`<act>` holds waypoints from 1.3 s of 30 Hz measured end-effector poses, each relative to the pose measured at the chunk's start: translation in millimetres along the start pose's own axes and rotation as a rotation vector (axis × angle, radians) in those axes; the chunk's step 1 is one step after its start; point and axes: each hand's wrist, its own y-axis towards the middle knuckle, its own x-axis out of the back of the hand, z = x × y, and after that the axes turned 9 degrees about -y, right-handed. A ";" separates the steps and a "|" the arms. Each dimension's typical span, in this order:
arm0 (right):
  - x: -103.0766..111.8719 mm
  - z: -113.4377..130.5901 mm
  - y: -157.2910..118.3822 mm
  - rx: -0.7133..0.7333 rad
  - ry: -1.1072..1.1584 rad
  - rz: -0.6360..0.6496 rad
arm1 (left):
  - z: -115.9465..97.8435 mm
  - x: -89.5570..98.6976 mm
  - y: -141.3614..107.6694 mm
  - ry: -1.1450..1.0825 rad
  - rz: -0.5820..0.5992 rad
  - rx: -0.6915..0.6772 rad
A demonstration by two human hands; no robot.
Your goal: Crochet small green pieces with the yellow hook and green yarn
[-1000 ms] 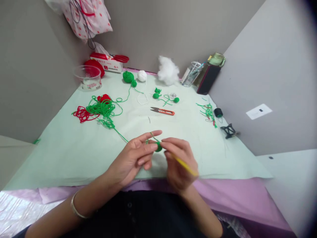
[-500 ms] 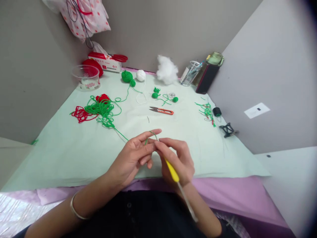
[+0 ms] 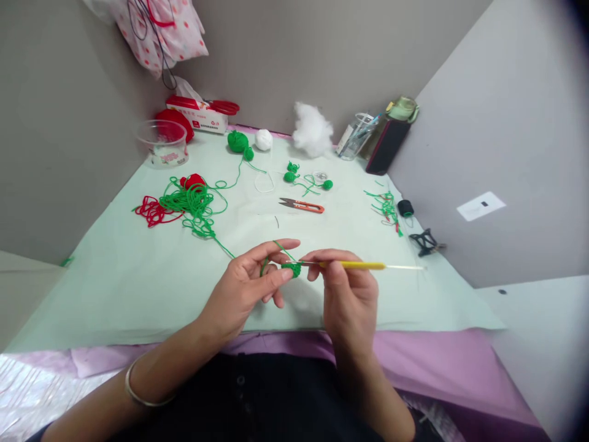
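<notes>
My left hand (image 3: 251, 285) pinches a small green crocheted piece (image 3: 291, 269) between thumb and fingers, with green yarn running over its raised index finger. My right hand (image 3: 350, 291) is closed round the yellow handle of a crochet hook (image 3: 359, 265). The hook lies nearly level, and its metal tip is at the top of the green piece. From my left hand the yarn trails back to a loose green tangle (image 3: 191, 202), beside red yarn (image 3: 154, 212). Orange-handled thread snips (image 3: 304, 205) lie beyond my hands.
Behind are green (image 3: 238, 142) and white (image 3: 264, 140) yarn balls, white stuffing (image 3: 311, 130), a clear tub (image 3: 163, 150) and a tissue box (image 3: 202, 116). Small green pieces (image 3: 289, 177) lie mid-table. On the right are yarn scraps (image 3: 386, 205), a black spool (image 3: 405, 208) and a bottle (image 3: 396, 129).
The hook has swung from pointing down towards me to nearly level. My right hand has turned and moved right, and the green piece has come into view.
</notes>
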 end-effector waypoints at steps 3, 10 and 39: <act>1.4 -0.8 3.6 -0.068 0.124 0.029 | -2.4 2.7 0.1 0.033 0.000 0.005; 4.6 8.3 -3.8 0.131 -0.160 0.032 | -9.5 -4.1 -3.3 0.166 -0.077 -0.081; -5.4 -3.0 -6.2 0.098 0.028 -0.013 | -6.5 -5.3 1.0 -0.229 0.075 0.172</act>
